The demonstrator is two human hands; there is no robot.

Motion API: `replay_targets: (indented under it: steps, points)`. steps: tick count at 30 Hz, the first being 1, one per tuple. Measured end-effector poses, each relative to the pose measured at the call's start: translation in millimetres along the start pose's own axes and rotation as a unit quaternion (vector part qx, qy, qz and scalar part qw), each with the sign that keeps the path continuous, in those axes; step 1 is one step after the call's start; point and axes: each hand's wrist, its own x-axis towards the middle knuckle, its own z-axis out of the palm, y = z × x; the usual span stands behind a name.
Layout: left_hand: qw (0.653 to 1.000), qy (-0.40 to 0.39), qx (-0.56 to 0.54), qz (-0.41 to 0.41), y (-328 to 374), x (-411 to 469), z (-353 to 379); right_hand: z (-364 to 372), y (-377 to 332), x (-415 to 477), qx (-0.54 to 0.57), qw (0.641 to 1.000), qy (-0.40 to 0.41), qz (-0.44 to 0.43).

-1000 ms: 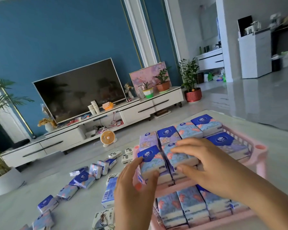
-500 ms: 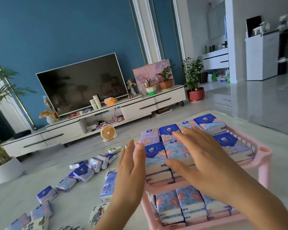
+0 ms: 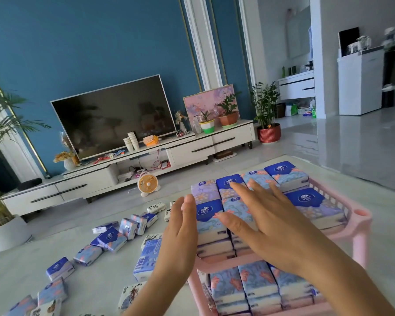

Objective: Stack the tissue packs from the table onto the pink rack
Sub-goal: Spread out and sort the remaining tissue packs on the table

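Far left, loose tissue packs (image 3: 111, 238) lie scattered over the bench (image 3: 96, 277) in a ragged line that runs from the near left corner toward the far edge. Some lie flat and some stand on edge, with strips of bare top showing between them. Beyond that far edge a small orange fan (image 3: 148, 184) stands on the floor.

A taller blue-and-white pack (image 3: 146, 258) stands upright just left of my left forearm. My left grip (image 3: 179, 236) is apart, with the fingers straight and together. The hand is turned edge-on and set flat against the left side of the nearest stack on the pink rack (image 3: 360, 221). It covers the rack's left rim there, so I cannot see that edge.

The stacked packs (image 3: 306, 198) on the top shelf sit in rows side by side, rising above the slatted rim. My right grip (image 3: 274, 231) is apart too, fingers spread wide. It lies palm-down across the tops of the middle stacks, the thumb reaching over the front-left one.

Under my right wrist the lower shelf holds more packs (image 3: 258, 286), pressed side by side. On the right, the rack's corner post (image 3: 359, 245) stands at its outer edge, and bench top shows beyond it, running on to the bench's far right edge.
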Motion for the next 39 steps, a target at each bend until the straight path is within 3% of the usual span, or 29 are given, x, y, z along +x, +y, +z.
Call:
replay_targets:
  steps: [3, 9, 12, 14, 29, 32, 34, 36, 39]
  points:
    - [1.000, 0.010, 0.012, -0.005, 7.2, 2.5, 0.2, -2.9, 6.9, 2.1, 0.055, 0.998, 0.024, 0.002]
    - [0.999, -0.002, -0.002, -0.044, 21.9, 22.8, -1.1, -21.7, 60.3, 17.8, 0.040, 0.971, 0.214, 0.101]
    - [0.997, -0.006, -0.017, -0.075, 19.4, 31.6, 2.0, -24.0, 77.7, 22.3, 0.041, 0.959, 0.208, 0.187]
    - [0.995, -0.018, -0.040, -0.091, 18.0, 33.2, 5.2, -22.5, 78.8, 23.0, 0.046, 0.961, 0.186, 0.201]
    - [0.996, -0.020, 0.006, -0.085, 14.5, 33.8, 12.9, -22.6, 73.9, 20.9, 0.032, 0.966, 0.173, 0.191]
    - [0.997, 0.012, -0.016, -0.072, 17.8, 32.7, 8.8, -28.4, 64.8, 17.4, -0.070, 0.943, 0.299, 0.128]
    - [0.997, 0.029, -0.027, -0.061, 17.9, 25.6, 2.8, -36.6, 42.8, 9.8, -0.051, 0.929, 0.364, 0.039]
    - [0.999, 0.019, -0.009, -0.039, 12.5, 15.5, -1.8, -37.6, 22.0, -0.1, 0.048, 0.950, 0.309, -0.022]
    - [1.000, 0.022, 0.013, -0.001, 4.3, -2.0, -3.9, -26.9, 15.4, -6.7, 0.090, 0.981, 0.170, -0.011]
